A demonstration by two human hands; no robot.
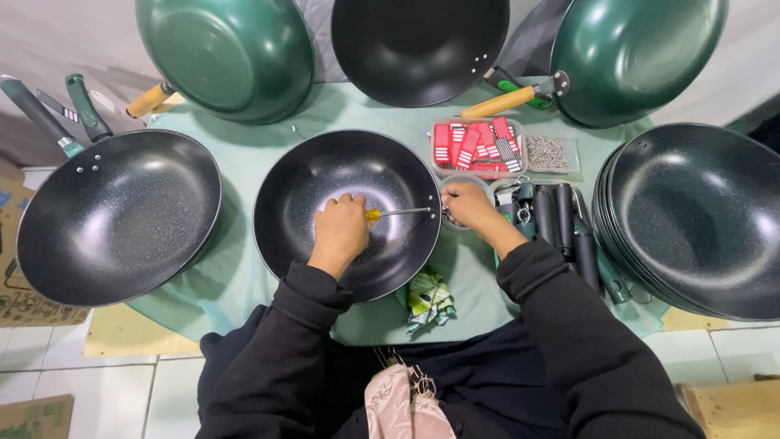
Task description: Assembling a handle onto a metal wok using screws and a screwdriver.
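Fingers of left hand (pixel 341 228) clamped on screwdriver (pixel 398 213) inside pan (pixel 325 268), right hand (pixel 467 203) pinching rim hardware.

Bare cloth (pixel 244 167) left of my wok (pixel 347 213) gives passage; right side blocked by handle pile (pixel 561 219), red-label tub (pixel 477 146), stacked woks (pixel 699 219)

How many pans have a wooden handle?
2: a green pan at the table's back left and a green pan at the back right. Other handles may be hidden.
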